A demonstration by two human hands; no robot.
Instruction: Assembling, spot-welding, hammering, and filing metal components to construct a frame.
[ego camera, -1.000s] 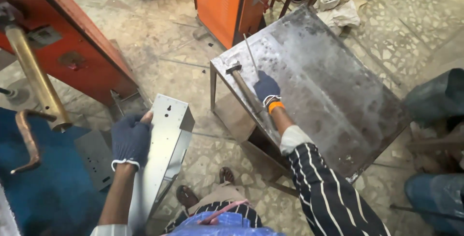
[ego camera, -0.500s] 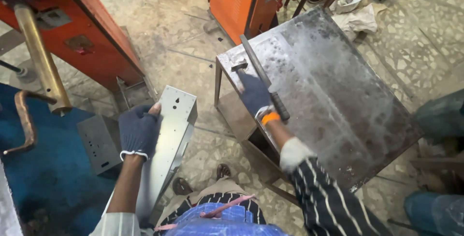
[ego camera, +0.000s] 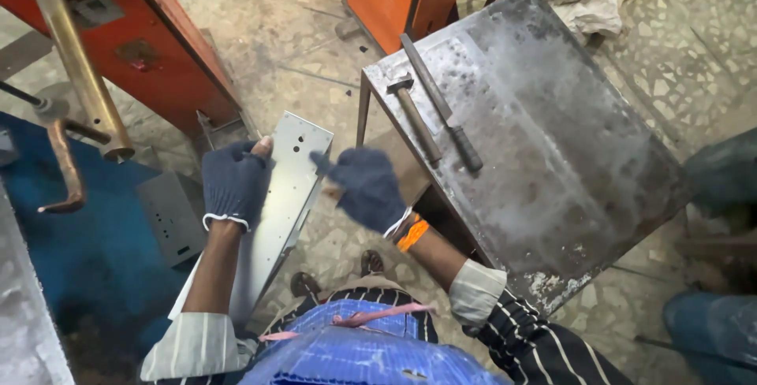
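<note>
The right hand (ego camera: 364,188) has come off the bench (ego camera: 552,156) — hammer (ego camera: 416,121) and file (ego camera: 441,105) left there at one o'clock — empty, fingers loose, nearing the metal panel (ego camera: 288,176) the left hand (ego camera: 233,184) clasps upright
</note>
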